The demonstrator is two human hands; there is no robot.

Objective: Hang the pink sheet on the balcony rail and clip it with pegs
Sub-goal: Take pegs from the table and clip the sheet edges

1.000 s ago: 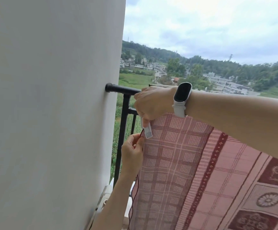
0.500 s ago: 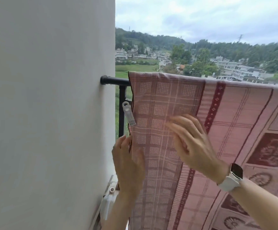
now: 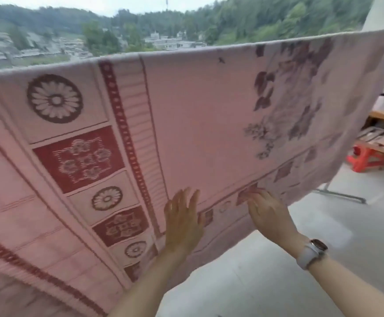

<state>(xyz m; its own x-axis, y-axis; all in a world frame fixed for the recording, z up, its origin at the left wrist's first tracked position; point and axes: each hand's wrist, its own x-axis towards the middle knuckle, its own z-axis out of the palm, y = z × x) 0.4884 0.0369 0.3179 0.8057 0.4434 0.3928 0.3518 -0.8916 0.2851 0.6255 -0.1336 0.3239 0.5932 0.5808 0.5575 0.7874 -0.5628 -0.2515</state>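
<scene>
Pink sheet [image 3: 197, 115] is draped over the rail w/ its top edge along it, hanging inward. Smoothing step is in hand: left hand [image 3: 183, 221] & right hand [image 3: 270, 213] are laid flat on the cloth, fingers straight, nothing grasped. No peg is visible; next, probably one must be fetched & clipped along the top edge.

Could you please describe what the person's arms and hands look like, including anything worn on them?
Both forearms are bare, with no sleeves in view. The left hand wears nothing: no rings, glove or band visible. Behind the right hand, the wrist carries a smartwatch with a white strap and dark rounded-rectangle face. No rings show on that hand either, though motion blur softens the fingers.
</scene>
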